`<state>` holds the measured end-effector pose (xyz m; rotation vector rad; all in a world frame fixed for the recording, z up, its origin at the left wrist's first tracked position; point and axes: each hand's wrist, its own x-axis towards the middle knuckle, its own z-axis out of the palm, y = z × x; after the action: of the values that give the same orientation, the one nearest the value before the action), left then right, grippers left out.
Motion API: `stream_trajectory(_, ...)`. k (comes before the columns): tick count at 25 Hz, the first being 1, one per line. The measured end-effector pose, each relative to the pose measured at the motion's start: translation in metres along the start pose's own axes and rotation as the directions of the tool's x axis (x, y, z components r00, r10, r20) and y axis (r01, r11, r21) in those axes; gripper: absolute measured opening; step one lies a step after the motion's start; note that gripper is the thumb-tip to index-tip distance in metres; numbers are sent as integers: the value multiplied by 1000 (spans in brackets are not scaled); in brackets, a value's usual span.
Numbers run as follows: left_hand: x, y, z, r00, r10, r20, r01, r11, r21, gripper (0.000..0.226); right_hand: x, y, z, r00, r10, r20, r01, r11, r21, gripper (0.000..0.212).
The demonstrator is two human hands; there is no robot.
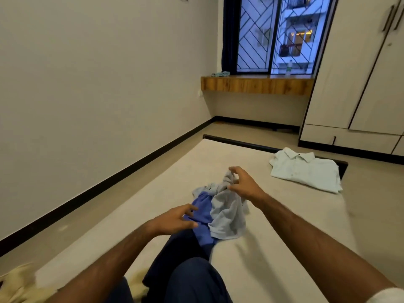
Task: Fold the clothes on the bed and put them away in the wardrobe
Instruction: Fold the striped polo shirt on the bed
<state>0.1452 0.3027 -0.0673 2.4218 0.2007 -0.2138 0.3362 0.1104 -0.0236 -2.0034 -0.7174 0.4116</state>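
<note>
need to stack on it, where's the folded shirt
The folded shirt lies at the bed's far right corner, near the wardrobe.

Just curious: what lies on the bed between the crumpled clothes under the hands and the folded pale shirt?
Nothing: the head view shows only bare mattress between the crumpled clothes and the folded shirt.

lots cut off or smeared here
wardrobe (358, 68) runs off the top and right edges, the pale yellow cloth (15, 285) bottom left is blurred and clipped, and the bottle (289, 67) on the sill is too small to read
</note>
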Motion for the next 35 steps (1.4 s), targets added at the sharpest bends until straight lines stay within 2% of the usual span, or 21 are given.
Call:
stream_trajectory(2, 16, -7, 8, 997, 15, -71, -13, 1000, 24, 48, -1, 34, -4, 991, 130, 28, -130, 991, 7, 44)
stream_trajectory(3, 26, -8, 11, 994, 25, -108, -19, 998, 52, 47, -4, 50, -2, 981, 179, 69, -174, 981, -81, 40)
stream_trajectory(4, 37, -6, 14, 991, 42, -130, -32, 996, 78, 47, -6, 67, 2, 976, 205, 77, -184, 958, -222, 47)
stream_trajectory(6, 61, -5, 22, 988, 54, -143, -37, 992, 119, 49, -7, 96, 13, 972, 234, 15, -210, 895, -394, 82)
stream_trajectory(8, 85, -4, 27, 989, 41, -139, -22, 990, 138, 55, 0, 118, 24, 958, 265, -109, -287, 890, -356, 107)
stream_trajectory(10, 107, -5, 30, 986, 58, -155, -33, 987, 157, 59, 13, 130, 29, 935, 312, -169, -337, 931, -142, 105)
stream_trajectory(11, 120, -5, 30, 982, 67, -177, -33, 982, 186, 58, 23, 136, 29, 924, 352, -148, -345, 936, 71, 93)
stream_trajectory(13, 145, -2, 27, 968, 66, -241, -4, 968, 250, 55, 38, 143, 29, 932, 361, -36, -310, 845, 436, 49)
stream_trajectory(14, 157, -3, 25, 962, 62, -264, 8, 967, 255, 55, 44, 144, 28, 937, 349, -27, -287, 809, 514, 29)
stream_trajectory(15, 167, 1, 23, 962, 55, -267, 11, 971, 240, 56, 49, 142, 25, 945, 327, -19, -257, 776, 577, 21)
stream_trajectory(18, 189, 16, 14, 967, 51, -248, -14, 989, 146, 66, 58, 119, 0, 974, 207, 96, -208, 635, 744, 20)
stream_trajectory(20, 197, 29, 10, 990, -14, -141, 14, 1000, -3, 74, 56, 100, -28, 962, 186, 199, -269, 532, 803, 18)
stream_trajectory(22, 193, 47, 14, 998, 0, 58, 3, 998, -63, 77, 46, 86, -57, 943, 225, 247, -332, 559, 759, 20)
stream_trajectory(24, 186, 55, 31, 988, 116, 101, -117, 993, -1, 81, 29, 76, -79, 930, 266, 253, -366, 636, 679, 20)
stream_trajectory(26, 174, 73, 42, 975, 219, 40, -218, 975, -30, 75, 16, 68, -98, 924, 292, 245, -381, 690, 615, 18)
stream_trajectory(28, 164, 102, 36, 958, 287, -17, -277, 904, -327, 69, 12, 54, -112, 927, 280, 251, -373, 769, 519, 19)
stream_trajectory(30, 159, 127, 19, 952, 277, -131, -305, 815, -492, 69, 10, 39, -127, 952, 236, 193, -294, 882, 369, 20)
stream_trajectory(33, 151, 145, -21, 905, 238, -353, -378, 831, -408, 93, 6, 13, -151, 985, 157, 76, -167, 974, 154, 36)
stream_trajectory(35, 141, 149, -44, 883, 199, -426, -393, 810, -436, 100, -2, -5, -164, 991, 85, 103, -91, 994, 56, 45)
